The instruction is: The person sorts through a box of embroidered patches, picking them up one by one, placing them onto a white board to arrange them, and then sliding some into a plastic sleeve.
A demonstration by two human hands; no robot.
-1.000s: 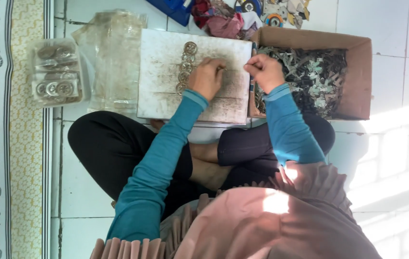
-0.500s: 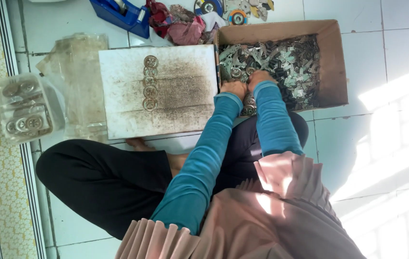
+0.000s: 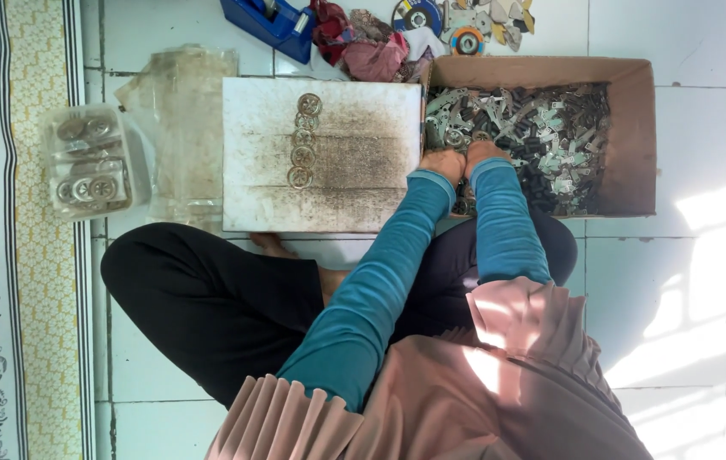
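We sit cross-legged on the pale tiled floor (image 3: 704, 128), and both our hands are down in the open brown cardboard box (image 3: 627, 136) at our right. Our left hand (image 3: 443, 163) and our right hand (image 3: 484, 156) lie side by side, nearly touching, at the box's near left corner, buried to the knuckles in the heap of small grey and silvery metal pieces (image 3: 542, 136) that fills it. The fingers are curled down among the pieces and hidden from us, so we cannot tell whether either hand has closed on anything or is only raking through.

The heap looks like a jumble of flat stamped plates and darker, stubby bits, dull and a little grimy, lying every way with no order.

Just left of the box, touching its side, lies the soiled white rectangular board (image 3: 354, 153) across our lap's far edge, seemingly a work surface kept within easy reach of the box. On it a short column of round silvery metal rings (image 3: 303, 140) is laid edge to edge, running near to far. Further left stand crumpled clear plastic bags (image 3: 177, 111) and a clear plastic tub (image 3: 90, 162) holding more round rings. Beyond the board sit a blue tape dispenser (image 3: 273, 24) and red cloth scraps (image 3: 363, 47).
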